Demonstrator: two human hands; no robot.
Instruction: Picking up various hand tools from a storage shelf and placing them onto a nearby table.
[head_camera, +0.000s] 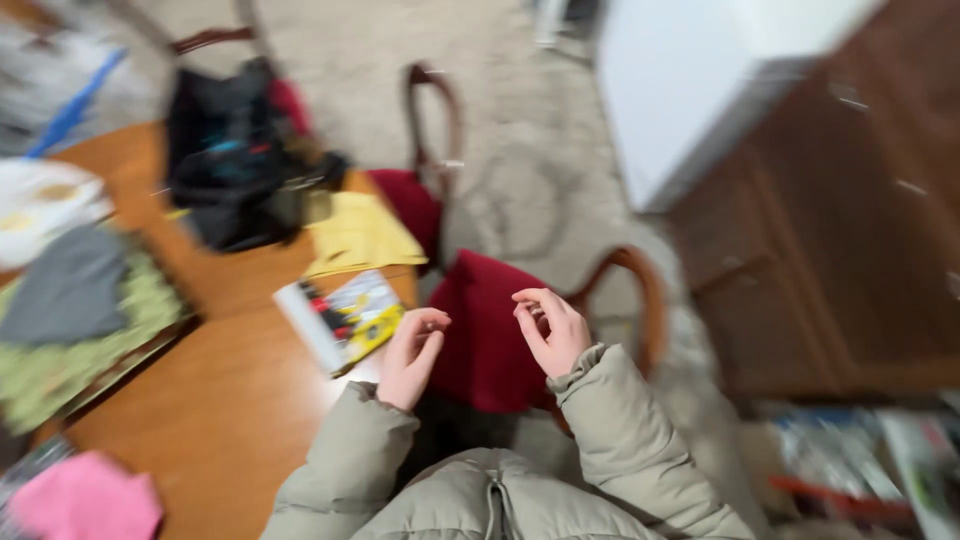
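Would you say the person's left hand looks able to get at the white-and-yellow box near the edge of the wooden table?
Probably yes. The left hand hovers right beside the white-and-yellow box on the round wooden table, with nothing between them. The hand looks empty, though blur hides detail.

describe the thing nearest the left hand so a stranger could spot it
Start at the round wooden table and go to its edge beside the red-cushioned chair. Just beyond the left hand lies a flat packet, the only white, yellow and red one there.
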